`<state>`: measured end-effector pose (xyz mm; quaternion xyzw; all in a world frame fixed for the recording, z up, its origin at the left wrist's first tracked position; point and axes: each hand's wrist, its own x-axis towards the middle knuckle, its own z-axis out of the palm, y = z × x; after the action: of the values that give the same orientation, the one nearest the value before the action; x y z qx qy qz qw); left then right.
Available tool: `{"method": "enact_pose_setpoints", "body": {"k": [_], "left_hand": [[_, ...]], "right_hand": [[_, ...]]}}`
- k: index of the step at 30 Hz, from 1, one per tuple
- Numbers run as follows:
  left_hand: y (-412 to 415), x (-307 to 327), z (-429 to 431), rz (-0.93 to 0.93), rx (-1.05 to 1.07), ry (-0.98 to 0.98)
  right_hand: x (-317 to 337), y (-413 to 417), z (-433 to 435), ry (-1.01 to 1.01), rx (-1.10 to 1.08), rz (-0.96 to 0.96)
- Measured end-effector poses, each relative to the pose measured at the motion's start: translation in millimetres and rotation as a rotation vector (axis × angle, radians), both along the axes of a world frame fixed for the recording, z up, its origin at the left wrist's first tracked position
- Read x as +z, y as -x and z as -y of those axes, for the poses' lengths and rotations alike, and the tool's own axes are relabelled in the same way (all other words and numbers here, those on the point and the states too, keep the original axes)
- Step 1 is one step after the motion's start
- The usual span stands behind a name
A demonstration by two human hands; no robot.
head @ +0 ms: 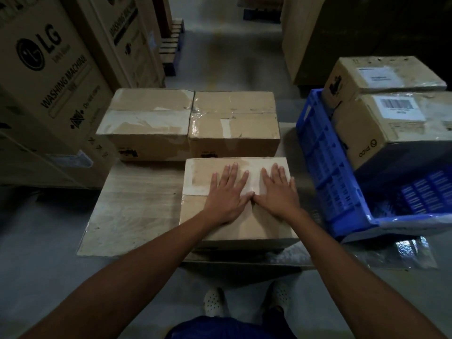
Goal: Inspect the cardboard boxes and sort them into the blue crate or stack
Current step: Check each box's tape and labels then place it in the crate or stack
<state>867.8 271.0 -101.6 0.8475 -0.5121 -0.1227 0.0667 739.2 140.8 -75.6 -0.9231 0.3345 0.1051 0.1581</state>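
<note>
A taped cardboard box (pixel 195 177) lies on a low wooden platform (pixel 132 209) right in front of me. My left hand (pixel 226 192) and my right hand (pixel 277 189) both rest flat on its top, fingers spread, thumbs touching, holding nothing. Behind it two more cardboard boxes sit side by side, the left box (pixel 146 123) and the right box (pixel 233 123). To the right stands the blue crate (pixel 327 172), with two labelled boxes in its far half, the nearer box (pixel 391 126) and the farther box (pixel 381 77).
Tall washing machine cartons (pixel 49 89) wall off the left side. More big cartons (pixel 303 37) stand at the back right, with a floor aisle between. Clear plastic wrap (pixel 401 253) lies under the crate. My feet (pixel 244 299) are on the grey floor.
</note>
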Motion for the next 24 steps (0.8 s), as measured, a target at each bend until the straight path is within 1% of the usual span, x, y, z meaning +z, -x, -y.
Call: {"method": "enact_pose_setpoints", "body": {"k": [6,8,10,12,15,19,24], "left_hand": [[-4,7,4,0.017,0.011,-0.009],[5,12,-3,0.01,0.022,0.04],[23,14,-13,-0.008,-0.035,0.076],[39,11,-21,-0.029,-0.115,0.039],[39,5,-20,-0.011,-0.137,-0.013],[37,6,-18,0.002,-0.149,-0.029],[40,18,-18,0.005,-0.149,-0.022]], "right_hand": [[12,-3,-4,-0.048,-0.03,0.01],[20,6,-16,-0.037,-0.115,0.04],[20,21,-40,0.015,-0.249,0.048],[11,27,-62,0.064,-0.307,0.017],[-3,30,-68,0.137,-0.28,0.005],[-2,36,-60,0.16,-0.201,-0.008],[13,43,-47,0.1,-0.095,-0.052]]}}
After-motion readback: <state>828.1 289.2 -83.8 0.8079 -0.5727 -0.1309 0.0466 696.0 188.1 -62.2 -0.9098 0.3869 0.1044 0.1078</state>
